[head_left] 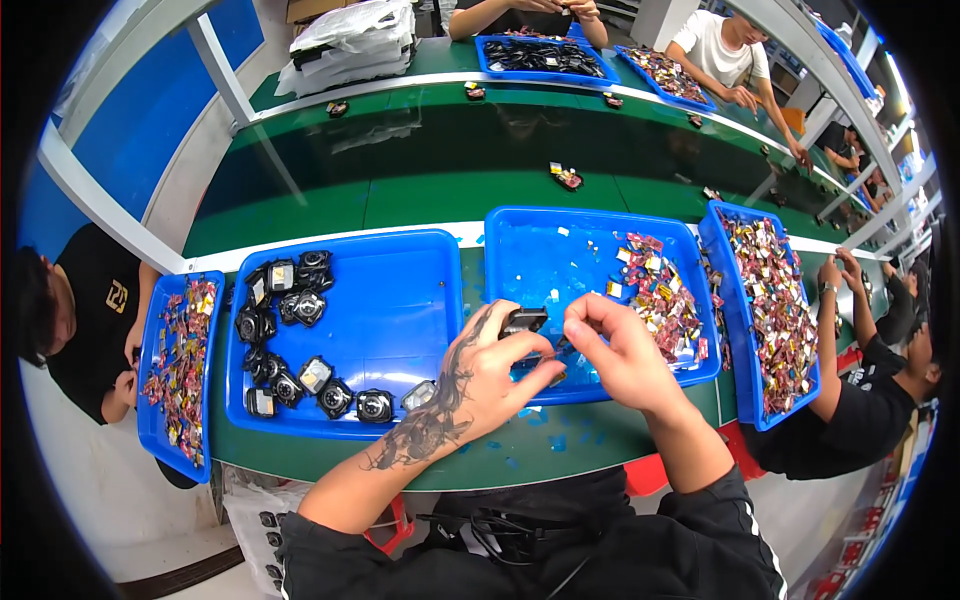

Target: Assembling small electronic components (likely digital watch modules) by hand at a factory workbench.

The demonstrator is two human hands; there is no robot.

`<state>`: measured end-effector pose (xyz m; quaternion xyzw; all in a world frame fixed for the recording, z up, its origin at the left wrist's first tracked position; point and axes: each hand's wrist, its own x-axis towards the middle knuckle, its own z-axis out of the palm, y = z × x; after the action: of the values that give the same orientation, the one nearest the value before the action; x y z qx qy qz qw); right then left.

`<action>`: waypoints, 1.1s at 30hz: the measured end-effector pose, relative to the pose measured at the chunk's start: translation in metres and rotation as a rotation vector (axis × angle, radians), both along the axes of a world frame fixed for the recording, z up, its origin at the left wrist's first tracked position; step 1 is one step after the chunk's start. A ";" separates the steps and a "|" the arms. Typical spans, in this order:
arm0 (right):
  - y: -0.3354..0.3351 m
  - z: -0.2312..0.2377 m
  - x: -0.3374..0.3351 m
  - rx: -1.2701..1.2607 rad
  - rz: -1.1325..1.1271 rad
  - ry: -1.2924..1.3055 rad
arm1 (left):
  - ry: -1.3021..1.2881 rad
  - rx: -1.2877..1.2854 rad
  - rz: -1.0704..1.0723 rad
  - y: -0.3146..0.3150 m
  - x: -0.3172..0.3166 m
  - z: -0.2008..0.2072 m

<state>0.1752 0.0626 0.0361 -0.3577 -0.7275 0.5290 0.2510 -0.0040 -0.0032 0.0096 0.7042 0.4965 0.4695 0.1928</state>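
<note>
My left hand (485, 365), tattooed down to the wrist, is closed around a small black plastic housing (526, 320) above the gap between two blue trays. Close beside it, my right hand (625, 350) has thumb and forefinger pinched together; whatever they hold is too small to make out. Several black watch-like housings (335, 398) lie along the left and front of the left blue tray (400, 250). In the right blue tray (520, 225), small red, white and yellow parts (655, 295) are heaped at the right, with blue scraps scattered about.
Narrow blue trays of small red-and-yellow parts stand at the left (185, 375) and right (765, 310). A green conveyor belt (440, 180) behind carries a few assemblies (567, 177). Co-workers sit around, one at the left (85, 310). Metal posts (100, 200) frame the bench.
</note>
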 end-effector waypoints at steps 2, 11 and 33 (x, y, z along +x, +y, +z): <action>0.001 -0.006 0.002 -0.049 -0.033 0.002 | 0.112 0.002 0.080 0.001 -0.003 -0.006; 0.006 -0.027 0.007 -0.371 -0.039 0.164 | -0.237 -0.270 -0.048 0.000 -0.005 0.002; -0.018 -0.018 0.016 0.060 0.000 -0.115 | -0.941 -0.551 -0.135 0.002 0.001 -0.012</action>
<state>0.1910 0.0442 0.0182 -0.3799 -0.7563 0.4852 0.2195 -0.0033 -0.0008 -0.0029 0.3719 0.4151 0.5730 0.6009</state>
